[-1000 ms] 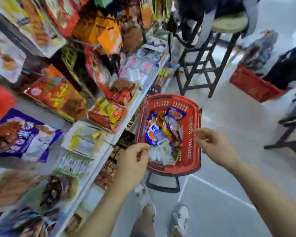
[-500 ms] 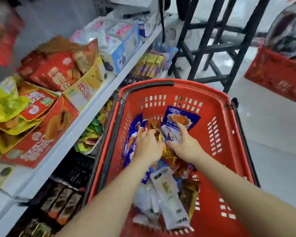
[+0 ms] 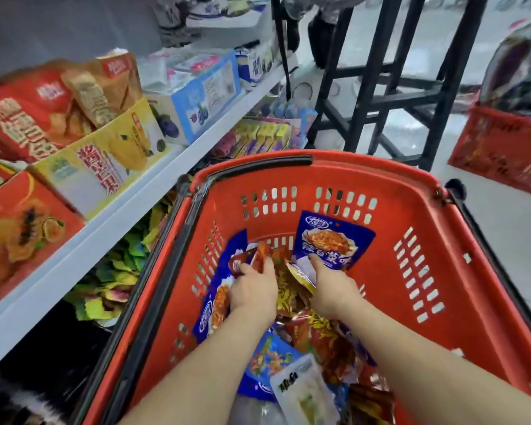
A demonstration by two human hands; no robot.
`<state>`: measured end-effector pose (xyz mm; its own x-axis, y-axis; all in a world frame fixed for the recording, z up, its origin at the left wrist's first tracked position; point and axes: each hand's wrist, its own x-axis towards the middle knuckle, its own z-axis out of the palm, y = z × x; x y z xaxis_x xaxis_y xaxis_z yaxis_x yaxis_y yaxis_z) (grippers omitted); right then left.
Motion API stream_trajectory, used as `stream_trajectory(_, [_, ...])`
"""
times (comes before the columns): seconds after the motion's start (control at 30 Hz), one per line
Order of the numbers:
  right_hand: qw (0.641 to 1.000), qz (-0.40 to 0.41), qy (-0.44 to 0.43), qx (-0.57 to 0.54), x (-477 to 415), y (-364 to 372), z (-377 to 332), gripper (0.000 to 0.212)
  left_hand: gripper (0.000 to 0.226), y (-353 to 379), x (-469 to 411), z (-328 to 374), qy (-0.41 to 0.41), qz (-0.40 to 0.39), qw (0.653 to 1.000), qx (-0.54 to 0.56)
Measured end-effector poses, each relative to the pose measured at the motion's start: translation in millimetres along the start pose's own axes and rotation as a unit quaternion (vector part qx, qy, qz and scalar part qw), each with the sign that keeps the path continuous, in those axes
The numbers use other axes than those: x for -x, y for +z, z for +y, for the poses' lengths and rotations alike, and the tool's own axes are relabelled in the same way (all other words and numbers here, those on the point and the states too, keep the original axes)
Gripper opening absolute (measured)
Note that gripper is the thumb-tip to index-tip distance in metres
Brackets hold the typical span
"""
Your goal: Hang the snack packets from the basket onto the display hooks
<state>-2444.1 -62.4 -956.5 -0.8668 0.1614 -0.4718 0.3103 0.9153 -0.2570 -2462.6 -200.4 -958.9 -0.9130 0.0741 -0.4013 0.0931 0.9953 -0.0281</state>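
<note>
A red plastic basket sits in front of me, with a heap of snack packets in its bottom. Both my hands are down inside it. My left hand has its fingers closed around small red-orange packets near the basket's far left. My right hand grips the lower edge of a blue packet that leans against the far wall. A white packet and more blue and red packets lie nearer to me. No display hooks are in view.
A white shelf runs along the left, with red, yellow and blue snack boxes on it and more packets stacked below. A black metal stool frame stands beyond the basket. A second red basket sits on the floor at the right.
My head has tipped down and closer to the basket, and the hanging display has left the view. Both hands went from above the rim down into the packets and closed on them.
</note>
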Motion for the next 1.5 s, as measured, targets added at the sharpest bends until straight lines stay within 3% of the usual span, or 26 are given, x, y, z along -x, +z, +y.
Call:
stream_trajectory(0.1, [0.999,0.03,-0.017,-0.022,1.3,-5.0,-0.3,0.079,0.09,1.0,1.8,-4.0,-0.018,0.025,1.0,0.002])
stream_trajectory(0.17, [0.996,0.054,-0.039,-0.054,1.9,-14.6,-6.3,0.052,0.086,-2.2,4.8,-6.7,-0.036,0.024,0.999,0.031])
stream_trajectory(0.3, [0.992,0.079,-0.072,-0.071,11.1,-44.9,-16.5,0.015,0.06,-9.7,13.4,-6.4,-0.047,0.041,0.994,0.094])
stream_trajectory(0.47, [0.992,0.098,-0.072,-0.015,31.1,-93.9,-16.9,0.017,0.035,-54.6,26.3,-0.6,0.009,0.137,0.986,0.092])
stream_trajectory(0.57, [0.987,0.142,-0.073,0.017,41.1,-117.9,-2.0,0.01,0.051,-88.6,34.9,6.7,0.055,0.177,0.978,0.093])
stream_trajectory(0.7, [0.986,0.148,-0.06,-0.037,49.6,-124.6,10.0,0.014,0.073,-123.5,50.1,7.3,0.088,0.155,0.966,0.187])
stream_trajectory(1.03, [0.979,0.112,-0.105,-0.132,73.2,-162.0,30.4,0.043,0.075,-181.3,88.0,-44.8,0.123,0.281,0.913,0.269])
stream_trajectory(1.23, [0.967,0.205,-0.105,-0.11,87.5,-179.8,36.3,0.041,0.071,-192.5,101.2,-47.0,0.149,0.346,0.886,0.27])
stream_trajectory(1.37, [0.93,0.283,-0.132,-0.196,103.8,-196.7,39.3,0.032,0.069,-185.6,115.7,-42.7,0.169,0.36,0.885,0.241])
stream_trajectory(1.43, [0.88,0.265,-0.149,-0.365,108.6,-197.4,42.0,0.029,0.069,-176.8,121.7,-39.8,0.194,0.323,0.892,0.251])
stream_trajectory(1.5, [0.813,0.193,-0.135,-0.532,112.9,-193.7,37.5,0.024,0.07,-167.5,122.7,-37.4,0.214,0.272,0.9,0.266])
